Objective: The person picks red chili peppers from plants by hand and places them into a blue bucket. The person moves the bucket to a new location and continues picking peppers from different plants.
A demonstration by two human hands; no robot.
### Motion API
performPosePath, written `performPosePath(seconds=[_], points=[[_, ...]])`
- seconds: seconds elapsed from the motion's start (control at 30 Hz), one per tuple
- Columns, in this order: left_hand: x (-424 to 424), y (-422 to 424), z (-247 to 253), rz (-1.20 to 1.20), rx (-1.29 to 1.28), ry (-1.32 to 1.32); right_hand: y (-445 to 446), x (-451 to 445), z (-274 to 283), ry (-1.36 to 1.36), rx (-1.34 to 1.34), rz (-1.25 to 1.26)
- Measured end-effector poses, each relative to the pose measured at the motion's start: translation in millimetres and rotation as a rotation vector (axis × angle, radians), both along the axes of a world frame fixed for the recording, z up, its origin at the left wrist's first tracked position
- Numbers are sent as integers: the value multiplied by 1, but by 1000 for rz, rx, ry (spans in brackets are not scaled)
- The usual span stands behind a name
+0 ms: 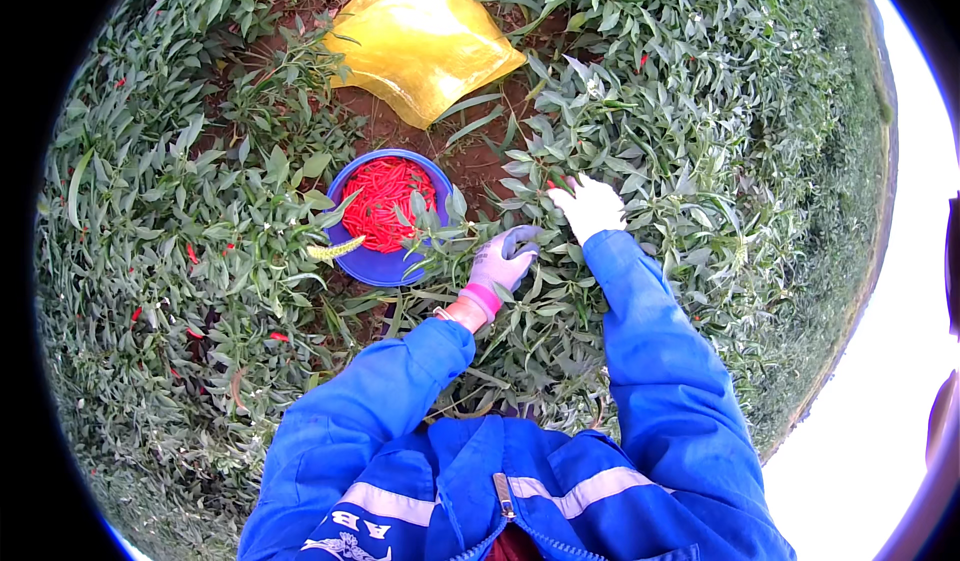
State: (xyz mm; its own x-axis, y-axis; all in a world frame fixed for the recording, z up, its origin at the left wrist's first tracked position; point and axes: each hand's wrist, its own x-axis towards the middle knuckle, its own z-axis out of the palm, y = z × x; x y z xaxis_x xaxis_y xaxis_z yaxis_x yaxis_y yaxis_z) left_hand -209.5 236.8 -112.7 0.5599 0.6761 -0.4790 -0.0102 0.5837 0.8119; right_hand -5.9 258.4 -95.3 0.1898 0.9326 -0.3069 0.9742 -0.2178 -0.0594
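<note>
My left hand, in a grey-and-lilac glove with a pink cuff, reaches into the chili pepper plants with its fingers curled and apart. No pepper shows in it. My right hand, in a white glove, is among the leaves farther right, its fingertips at a red chili pepper; whether they grip it cannot be told. Left of both hands, a blue plastic basin holds many red chili peppers. Some leaves hang over its right side.
A yellow plastic sack lies on the reddish soil beyond the basin. Dense pepper plants stand on both sides, with scattered red peppers on the left. A pale green seed head juts over the basin's left rim.
</note>
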Motion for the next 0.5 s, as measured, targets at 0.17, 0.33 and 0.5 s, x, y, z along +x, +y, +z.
performPosePath(seconds=[0.17,0.33,0.5], points=[[0,0,-8,-35,98,126,26,-17,18,15,-273,-188],[5,-1,-11,-33,67,100,22,-10,10,79,-134,-193],[7,-4,-7,-22,53,91,33,-10,4,73,-245,-168]])
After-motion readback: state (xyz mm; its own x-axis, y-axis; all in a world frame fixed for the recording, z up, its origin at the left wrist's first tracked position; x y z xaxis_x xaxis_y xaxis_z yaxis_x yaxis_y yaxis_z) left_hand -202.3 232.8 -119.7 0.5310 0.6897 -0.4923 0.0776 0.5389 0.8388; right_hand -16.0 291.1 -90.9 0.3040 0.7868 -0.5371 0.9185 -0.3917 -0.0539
